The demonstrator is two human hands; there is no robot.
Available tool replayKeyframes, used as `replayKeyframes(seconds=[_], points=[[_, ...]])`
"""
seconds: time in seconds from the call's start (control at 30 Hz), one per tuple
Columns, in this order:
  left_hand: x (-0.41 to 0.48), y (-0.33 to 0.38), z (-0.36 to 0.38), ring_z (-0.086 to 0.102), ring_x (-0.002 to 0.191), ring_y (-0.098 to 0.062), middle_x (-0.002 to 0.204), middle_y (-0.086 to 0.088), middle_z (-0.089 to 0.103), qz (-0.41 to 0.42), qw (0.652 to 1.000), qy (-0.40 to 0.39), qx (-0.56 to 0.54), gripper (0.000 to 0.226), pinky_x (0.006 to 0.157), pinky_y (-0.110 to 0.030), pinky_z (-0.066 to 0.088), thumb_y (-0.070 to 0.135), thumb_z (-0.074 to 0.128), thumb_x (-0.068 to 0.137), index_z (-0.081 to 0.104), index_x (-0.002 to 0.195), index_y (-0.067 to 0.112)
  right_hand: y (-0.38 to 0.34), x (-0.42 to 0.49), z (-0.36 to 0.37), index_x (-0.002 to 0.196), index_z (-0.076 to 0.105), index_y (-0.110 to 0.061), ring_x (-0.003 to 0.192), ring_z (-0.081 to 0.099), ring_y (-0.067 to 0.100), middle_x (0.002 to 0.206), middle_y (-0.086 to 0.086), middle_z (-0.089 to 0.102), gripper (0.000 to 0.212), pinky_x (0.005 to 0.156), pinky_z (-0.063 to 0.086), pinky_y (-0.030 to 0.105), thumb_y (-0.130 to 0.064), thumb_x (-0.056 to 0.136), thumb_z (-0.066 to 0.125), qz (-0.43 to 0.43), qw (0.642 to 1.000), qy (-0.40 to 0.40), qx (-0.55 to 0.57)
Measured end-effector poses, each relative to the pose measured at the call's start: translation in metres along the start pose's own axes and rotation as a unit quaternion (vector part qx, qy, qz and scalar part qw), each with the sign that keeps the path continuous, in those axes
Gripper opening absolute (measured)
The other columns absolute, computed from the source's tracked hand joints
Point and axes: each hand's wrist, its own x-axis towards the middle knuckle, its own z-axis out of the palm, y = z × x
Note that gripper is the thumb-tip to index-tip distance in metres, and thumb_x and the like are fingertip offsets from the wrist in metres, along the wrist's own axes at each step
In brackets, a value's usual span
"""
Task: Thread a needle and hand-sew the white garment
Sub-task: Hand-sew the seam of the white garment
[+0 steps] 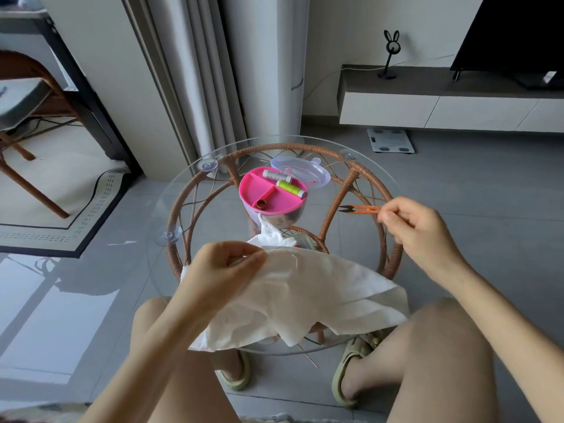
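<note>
The white garment [320, 294] lies crumpled over the near half of the round glass table [171, 209]. My left hand [225, 264] pinches its upper edge between thumb and fingers. My right hand [415, 227] is raised to the right of the table with its fingers closed on the end of orange thread snips [360, 209], whose dark blades point left. A pink sewing-kit tray [268, 193] holds a grey spool [277, 176], a lime-green spool [291, 188] and a small brass thimble [261, 204]. Needle and thread are too fine to make out.
The kit's clear lid [300, 172] lies behind the tray. The glass top sits on a wicker frame [351, 181]. A curtain [195, 71] and a chair [27, 117] stand at the left, a TV bench [442, 99] at the right, a scale [390, 140] on the floor. My knees flank the table.
</note>
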Motion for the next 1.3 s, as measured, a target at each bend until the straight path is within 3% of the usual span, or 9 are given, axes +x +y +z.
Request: replayKeyframes(seconds=[0.1, 0.2, 0.33, 0.53, 0.63, 0.83, 1.0, 1.2, 1.3], points=[[0.0, -0.004, -0.009, 0.061, 0.06, -0.01, 0.064, 0.006, 0.07, 0.007, 1.0, 0.0, -0.005, 0.017, 0.063, -0.029, 0.05, 0.022, 0.067, 0.085, 0.075, 0.071, 0.028, 0.07, 0.025, -0.023, 0.078, 0.059, -0.016, 0.076, 0.056, 0.035, 0.081, 0.015, 0.067, 0.018, 0.063, 0.034, 0.031, -0.007, 0.09, 0.05, 0.105, 0.962, 0.091, -0.236], [-0.001, -0.003, -0.011, 0.061, 0.059, -0.007, 0.063, 0.008, 0.07, 0.012, 1.0, 0.002, -0.007, 0.018, 0.063, -0.03, 0.05, 0.021, 0.067, 0.085, 0.075, 0.071, 0.028, 0.083, 0.026, -0.029, 0.091, 0.063, -0.007, 0.084, 0.058, 0.036, 0.089, 0.017, 0.068, 0.011, 0.067, 0.036, 0.031, -0.008, 0.091, 0.052, 0.146, 0.944, 0.142, -0.261], [-0.002, 0.0, -0.009, 0.059, 0.056, -0.004, 0.061, 0.009, 0.068, 0.014, 0.999, -0.014, -0.03, 0.013, 0.06, -0.025, 0.048, 0.024, 0.07, 0.083, 0.075, 0.072, 0.028, 0.021, 0.008, 0.013, 0.084, 0.065, -0.015, 0.051, 0.044, 0.009, 0.051, -0.009, 0.047, 0.005, 0.05, 0.031, 0.022, -0.01, 0.086, 0.065, -0.043, 0.979, 0.095, -0.176], [-0.003, 0.005, -0.01, 0.06, 0.058, -0.005, 0.064, 0.007, 0.069, 0.029, 0.998, -0.035, -0.034, 0.006, 0.062, -0.027, 0.05, 0.029, 0.073, 0.079, 0.075, 0.074, 0.029, -0.035, -0.026, 0.066, 0.096, 0.073, -0.008, 0.064, 0.054, -0.015, 0.055, -0.031, 0.052, 0.014, 0.059, 0.038, 0.003, -0.01, 0.082, 0.07, -0.202, 0.972, -0.084, -0.084], [-0.005, 0.007, -0.012, 0.061, 0.058, -0.006, 0.066, 0.006, 0.07, 0.034, 0.998, -0.044, -0.031, 0.014, 0.061, -0.028, 0.051, 0.04, 0.063, 0.069, 0.074, 0.074, 0.032, -0.034, -0.029, 0.078, 0.096, 0.074, -0.011, 0.08, 0.065, 0.003, 0.084, -0.01, 0.072, 0.022, 0.069, 0.051, 0.019, -0.024, 0.084, 0.061, -0.227, 0.964, -0.108, -0.087], [-0.006, 0.01, -0.011, 0.062, 0.061, -0.006, 0.07, 0.003, 0.072, 0.036, 0.998, -0.053, -0.024, 0.005, 0.064, -0.03, 0.053, 0.034, 0.069, 0.076, 0.074, 0.075, 0.033, -0.035, -0.024, 0.079, 0.083, 0.073, -0.01, 0.067, 0.061, 0.006, 0.075, -0.003, 0.071, 0.016, 0.06, 0.052, 0.029, -0.024, 0.082, 0.064, -0.219, 0.965, -0.095, -0.105], [-0.004, 0.008, -0.01, 0.066, 0.065, -0.012, 0.071, 0.004, 0.073, 0.021, 0.999, -0.041, -0.016, 0.01, 0.07, -0.038, 0.056, 0.039, 0.065, 0.07, 0.074, 0.073, 0.035, -0.077, -0.015, 0.036, 0.068, 0.072, -0.019, 0.055, 0.053, 0.015, 0.059, 0.008, 0.064, 0.009, 0.056, 0.045, 0.021, -0.017, 0.077, 0.074, -0.056, 0.979, -0.096, 0.169], [-0.003, 0.009, -0.003, 0.065, 0.064, -0.014, 0.073, 0.0, 0.073, 0.006, 1.0, -0.025, 0.012, 0.017, 0.069, -0.038, 0.056, 0.022, 0.067, 0.085, 0.075, 0.071, 0.026, -0.128, -0.001, -0.02, 0.065, 0.072, -0.017, 0.044, 0.019, 0.007, 0.049, -0.01, 0.021, 0.007, 0.043, 0.028, 0.016, -0.023, 0.064, 0.074, -0.047, 0.812, -0.21, 0.542], [-0.005, 0.014, 0.001, 0.063, 0.063, -0.011, 0.073, 0.001, 0.073, 0.025, 0.999, -0.031, 0.021, 0.014, 0.065, -0.031, 0.055, 0.022, 0.066, 0.086, 0.075, 0.074, 0.023, -0.134, -0.003, -0.029, 0.066, 0.07, -0.017, 0.046, 0.02, 0.007, 0.05, -0.01, 0.023, 0.005, 0.044, 0.031, 0.014, -0.021, 0.068, 0.072, -0.062, 0.79, -0.233, 0.564]])
